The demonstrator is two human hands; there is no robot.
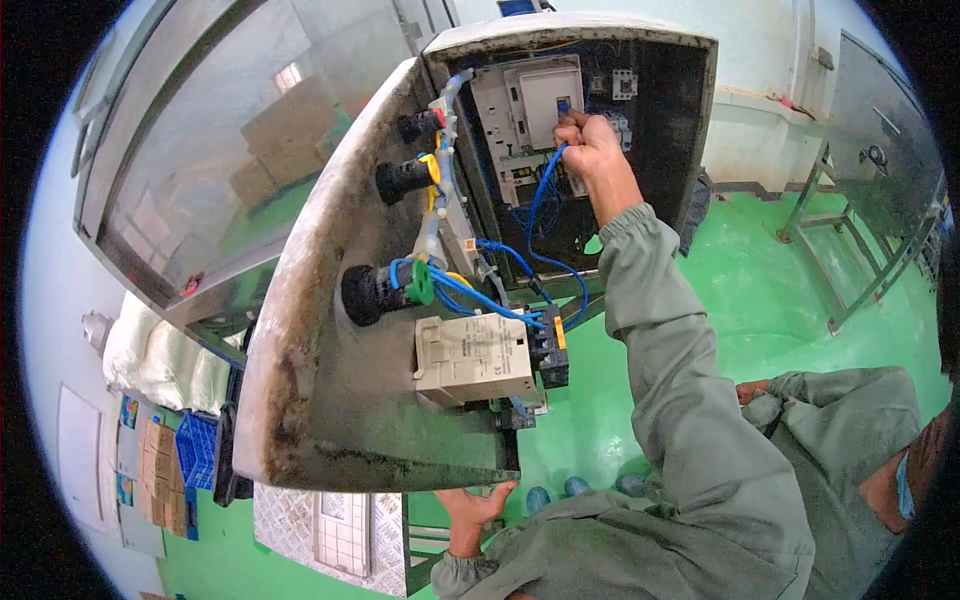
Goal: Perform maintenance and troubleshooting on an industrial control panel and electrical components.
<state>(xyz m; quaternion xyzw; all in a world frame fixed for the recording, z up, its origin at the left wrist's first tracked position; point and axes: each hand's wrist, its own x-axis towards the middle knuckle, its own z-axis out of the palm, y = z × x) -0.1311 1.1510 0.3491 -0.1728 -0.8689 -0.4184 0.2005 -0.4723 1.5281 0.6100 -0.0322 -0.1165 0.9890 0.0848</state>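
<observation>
My right hand reaches into an open control box. Its fingers are closed on a blue cable, close against the front of a white module. A small blue part shows at the fingertips, in a slot of the module; the fingers partly hide it. Below, my left hand is at the lower edge of the swung-open box door, thumb out, fingertips hidden behind the edge. The door carries black button bodies, blue wires and a cream-coloured contactor-like block.
A co-worker in grey-green is close on my right. A metal-framed glazed panel stands at left, above white sacks and a blue crate. A steel stand is at right on the green floor.
</observation>
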